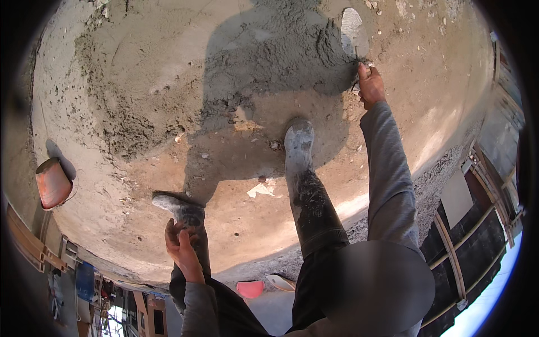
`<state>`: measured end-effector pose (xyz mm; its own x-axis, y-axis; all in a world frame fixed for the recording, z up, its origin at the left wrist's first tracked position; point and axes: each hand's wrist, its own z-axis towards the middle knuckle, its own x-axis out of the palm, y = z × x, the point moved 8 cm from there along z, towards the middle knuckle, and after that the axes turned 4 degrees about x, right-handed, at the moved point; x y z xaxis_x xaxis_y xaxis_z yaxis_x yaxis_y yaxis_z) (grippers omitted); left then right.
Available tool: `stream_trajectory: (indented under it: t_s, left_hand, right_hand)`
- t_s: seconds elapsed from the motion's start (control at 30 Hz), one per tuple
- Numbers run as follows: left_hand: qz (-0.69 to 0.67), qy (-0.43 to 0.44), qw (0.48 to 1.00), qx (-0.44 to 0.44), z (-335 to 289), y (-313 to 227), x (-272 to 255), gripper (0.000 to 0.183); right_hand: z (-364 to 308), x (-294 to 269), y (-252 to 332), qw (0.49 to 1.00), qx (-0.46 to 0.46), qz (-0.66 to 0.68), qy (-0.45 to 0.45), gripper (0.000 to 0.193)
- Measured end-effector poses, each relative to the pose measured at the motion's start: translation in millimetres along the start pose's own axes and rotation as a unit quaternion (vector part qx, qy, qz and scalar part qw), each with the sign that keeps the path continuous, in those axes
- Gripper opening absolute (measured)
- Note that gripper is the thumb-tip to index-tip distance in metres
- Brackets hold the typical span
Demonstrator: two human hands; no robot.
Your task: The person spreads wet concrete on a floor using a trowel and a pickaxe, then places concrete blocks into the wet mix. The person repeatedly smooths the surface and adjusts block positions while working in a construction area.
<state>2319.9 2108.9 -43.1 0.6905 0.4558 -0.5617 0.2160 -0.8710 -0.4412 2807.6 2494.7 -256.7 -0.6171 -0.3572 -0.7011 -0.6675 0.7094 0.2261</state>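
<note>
My right hand (371, 85) reaches far out to the upper right, its fingers wrapped round the handle of a trowel (354, 32). The trowel's rounded, pale, mortar-smeared blade points away from me, at the right edge of the wet grey mortar (275, 62). That mortar is spread over the ground in front of me, rough in places and smoother at the far left. Low on the left, my left hand (184, 247) hangs in front of my left leg with bent fingers somewhat apart, and no object shows in it.
My muddy boots, the right (299, 143) and the left (168, 203), stand wide apart on brown ground. An orange-red bucket (53, 182) is at the far left. A pale scrap (261, 189) lies between my feet. Behind me sits a pink-red container (250, 289). Timber framing (452, 253) lines the right.
</note>
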Motion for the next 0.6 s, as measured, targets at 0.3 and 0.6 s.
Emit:
stream_trajectory:
  t_s: [0.3, 0.6]
  left_hand:
    - [0.015, 0.043, 0.998, 0.043, -38.8, 9.3, -22.4, 0.050]
    - [0.030, 0.047, 0.993, 0.102, -55.9, -58.6, -38.7, 0.051]
  right_hand:
    - [-145.3, -5.1, -79.9, 0.966, 0.176, 0.137, 0.133, 0.041]
    - [-166.2, 112.4, 83.1, 0.947, 0.018, 0.192, 0.258, 0.040]
